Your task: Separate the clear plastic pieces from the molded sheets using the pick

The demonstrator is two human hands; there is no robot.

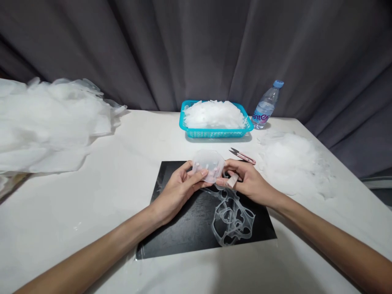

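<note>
While the left fingers grasp a clear piece, the right fingers work at its edge

Although both hands meet at one translucent piece (208,157), I log separate grips. Left hand (179,185): fingers grasping, thumb across the piece's face. Right hand (249,181): fingers bent in at its right edge, one wrapped in pale tape (232,181); whether they clench piece or strand, I cannot tell. Piece is held above a black mat (177,232).

Just below: a tangle of clear strips (232,218), loose, apparently trimmings. Beyond: pink-handled snips (248,159), unheld; blue basket (216,132), heaped with white pieces; bottle (263,112) beside it.

Outward on the bench (107,196): translucent pile (294,161) at right, larger sheet-like stack (52,114) at left.

Progress, my judgement: much material already separated, one piece in hand, amount left unclear.
</note>
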